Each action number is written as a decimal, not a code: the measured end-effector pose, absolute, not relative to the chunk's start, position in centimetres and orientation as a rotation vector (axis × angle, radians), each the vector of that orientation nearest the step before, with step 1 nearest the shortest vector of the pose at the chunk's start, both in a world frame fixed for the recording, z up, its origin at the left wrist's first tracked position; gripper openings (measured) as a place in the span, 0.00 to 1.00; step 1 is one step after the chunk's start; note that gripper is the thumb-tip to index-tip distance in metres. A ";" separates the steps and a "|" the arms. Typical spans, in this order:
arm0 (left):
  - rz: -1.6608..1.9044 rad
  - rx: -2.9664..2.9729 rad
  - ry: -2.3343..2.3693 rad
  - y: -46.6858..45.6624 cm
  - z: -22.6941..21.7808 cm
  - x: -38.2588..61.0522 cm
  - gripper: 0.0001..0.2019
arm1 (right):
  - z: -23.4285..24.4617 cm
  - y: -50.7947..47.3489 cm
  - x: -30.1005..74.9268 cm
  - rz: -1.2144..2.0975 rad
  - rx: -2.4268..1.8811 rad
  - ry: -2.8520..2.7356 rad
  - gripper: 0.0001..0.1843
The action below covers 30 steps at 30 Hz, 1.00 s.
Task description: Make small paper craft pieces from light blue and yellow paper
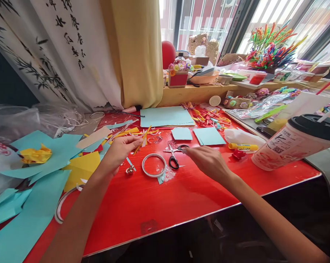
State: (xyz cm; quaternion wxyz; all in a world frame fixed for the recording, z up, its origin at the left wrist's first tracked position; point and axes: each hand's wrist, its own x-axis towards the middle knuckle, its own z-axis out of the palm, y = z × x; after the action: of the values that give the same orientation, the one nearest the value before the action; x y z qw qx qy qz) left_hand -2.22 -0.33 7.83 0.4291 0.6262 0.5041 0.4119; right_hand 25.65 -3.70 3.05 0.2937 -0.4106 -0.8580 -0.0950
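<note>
My left hand (123,149) pinches a folded yellow paper strip (143,140) between thumb and fingers, above the red table. My right hand (207,157) has its fingers together, with the tips at one black loop of the scissors (173,155). Those scissors have spread blades, and part of the loop is hidden by the fingertips. Between my hands lies a white tape roll (154,165), with a small bell-like metal piece (130,170) to its left. Two stacks of light-blue paper squares, one left (181,134) and one right (208,136), lie beyond the scissors.
Large light-blue sheets (48,153) and crumpled yellow paper (36,155) cover the left side. A larger blue stack (167,116) lies at the back beside red and yellow scraps (211,118). A glue stick (243,147) and a tilted drink cup (288,142) are right.
</note>
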 end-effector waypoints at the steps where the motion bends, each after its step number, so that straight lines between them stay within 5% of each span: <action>1: 1.024 1.567 1.257 -0.4 7.9 -2.2 0.12 | 2.4 -4.4 26.5 -0.273 -1.025 -2.399 0.15; 15: 1.072 1.506 1.296 -0.1 7.5 -2.0 0.11 | 0.8 -7.1 27.6 0.633 -1.324 -2.081 0.08; 30: 1.077 1.500 1.302 -0.3 7.8 -1.9 0.10 | 1.1 -6.7 27.1 0.477 -1.233 -2.130 0.08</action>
State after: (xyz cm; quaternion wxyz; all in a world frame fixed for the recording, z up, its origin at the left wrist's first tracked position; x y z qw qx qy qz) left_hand -1.95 -0.35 7.80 0.4267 0.6004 0.5212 0.4312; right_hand 27.15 -6.66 1.06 0.3121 -0.4672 -0.8073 0.1806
